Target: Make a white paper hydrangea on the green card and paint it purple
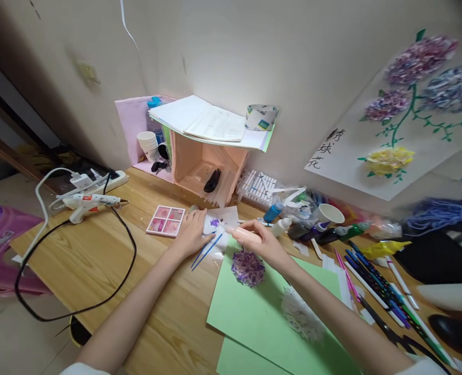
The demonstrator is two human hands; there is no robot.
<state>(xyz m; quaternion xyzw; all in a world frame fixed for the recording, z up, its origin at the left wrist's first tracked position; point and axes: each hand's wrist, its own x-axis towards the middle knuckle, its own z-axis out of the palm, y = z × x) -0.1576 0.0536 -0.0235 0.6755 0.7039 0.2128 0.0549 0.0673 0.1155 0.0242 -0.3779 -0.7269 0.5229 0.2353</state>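
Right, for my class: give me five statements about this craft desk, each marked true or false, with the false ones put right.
1. The right hand holds a pale bottle. True.
2. The glue gun is in the left hand. False: it lies on the desk.
3. Blue tweezers are beside the left hand. True.
4. The yellow flower is the highest on the wall picture. False: it is the lowest one visible there.
5. A purple flower lies on green paper. True.
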